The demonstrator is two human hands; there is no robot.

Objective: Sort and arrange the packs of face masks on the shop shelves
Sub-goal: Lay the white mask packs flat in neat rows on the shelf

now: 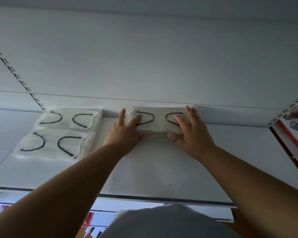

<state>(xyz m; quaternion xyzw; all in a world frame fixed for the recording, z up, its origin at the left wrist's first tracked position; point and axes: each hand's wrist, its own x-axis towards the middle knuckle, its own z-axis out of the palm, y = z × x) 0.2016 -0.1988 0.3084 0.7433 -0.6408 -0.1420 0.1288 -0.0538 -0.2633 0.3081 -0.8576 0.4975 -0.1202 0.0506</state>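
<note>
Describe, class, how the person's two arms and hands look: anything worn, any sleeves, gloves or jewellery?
Both forearms are bare right down to the bottom edge of the picture, so no sleeves show. The left hand and right hand wear no gloves. No rings, watch or bracelet can be seen on the fingers or wrists. A grey garment shows low in the picture, on the body.

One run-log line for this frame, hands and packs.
left hand: on mask stack, fingers straight | right hand: same stack, thumb at front edge | stack: against back panel | two packs: left on shelf
</note>
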